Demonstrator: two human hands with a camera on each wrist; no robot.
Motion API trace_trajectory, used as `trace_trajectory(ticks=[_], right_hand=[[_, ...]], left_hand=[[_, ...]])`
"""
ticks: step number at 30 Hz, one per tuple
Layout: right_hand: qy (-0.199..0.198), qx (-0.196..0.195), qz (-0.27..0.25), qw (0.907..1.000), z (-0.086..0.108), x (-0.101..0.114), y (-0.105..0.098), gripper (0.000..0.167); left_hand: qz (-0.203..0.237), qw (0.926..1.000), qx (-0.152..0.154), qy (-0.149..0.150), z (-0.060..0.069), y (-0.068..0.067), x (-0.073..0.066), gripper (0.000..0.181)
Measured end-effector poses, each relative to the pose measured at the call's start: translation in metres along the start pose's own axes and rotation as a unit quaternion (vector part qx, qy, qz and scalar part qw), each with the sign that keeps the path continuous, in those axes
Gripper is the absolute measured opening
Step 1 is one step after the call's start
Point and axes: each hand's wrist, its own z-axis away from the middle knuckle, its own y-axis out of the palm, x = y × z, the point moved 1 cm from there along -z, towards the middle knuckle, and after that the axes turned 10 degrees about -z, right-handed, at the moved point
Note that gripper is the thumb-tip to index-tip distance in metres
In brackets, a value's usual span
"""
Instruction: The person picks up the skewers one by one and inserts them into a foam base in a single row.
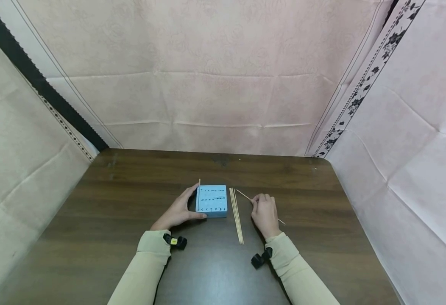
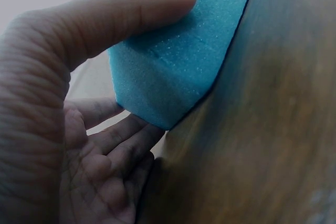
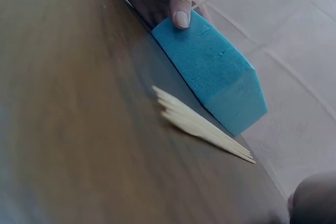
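A blue foam block (image 1: 212,199) with rows of small dark marks on top rests on the table. My left hand (image 1: 181,211) grips it from the left, thumb along the near face and fingers towards the far side. At the block's far left corner a thin wooden stick (image 1: 199,181) stands upright. My right hand (image 1: 265,213) pinches another wooden stick (image 1: 243,194), which slants across the hand with both ends showing. Between block and right hand lies a narrow bundle of bamboo sticks (image 1: 236,217). In the right wrist view the left thumb (image 3: 182,18) presses the block's side.
The brown wooden table (image 1: 303,262) has rounded far corners. Pale cloth (image 1: 215,97) hangs behind it and on both sides, with a floral-edged strip (image 1: 360,93) at right. Both wrists carry small black cameras (image 1: 257,261).
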Motion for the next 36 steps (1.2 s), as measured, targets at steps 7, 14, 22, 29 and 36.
trace_trajectory(ticks=[7, 14, 22, 29, 36], right_hand=[[-0.014, -0.012, -0.041, 0.999, -0.002, 0.0, 0.0, 0.006], [-0.037, -0.032, -0.069, 0.9964, -0.005, 0.005, -0.007, 0.002], [-0.077, -0.049, -0.101, 0.9907, -0.025, 0.021, -0.028, 0.003], [-0.049, -0.016, -0.17, 0.9841, -0.036, 0.045, -0.041, 0.004], [-0.049, 0.005, -0.279, 0.959, -0.046, 0.08, -0.05, 0.006]], left_hand=[[-0.002, 1.0, -0.003, 0.001, 0.001, -0.001, 0.0, 0.118], [-0.002, 1.0, 0.0, 0.002, -0.001, 0.0, 0.0, 0.118], [-0.002, 1.0, -0.003, 0.002, -0.002, 0.001, 0.0, 0.117], [-0.002, 1.0, -0.002, 0.006, -0.001, 0.002, 0.001, 0.117], [0.002, 1.0, -0.003, 0.002, -0.001, 0.002, 0.002, 0.117]])
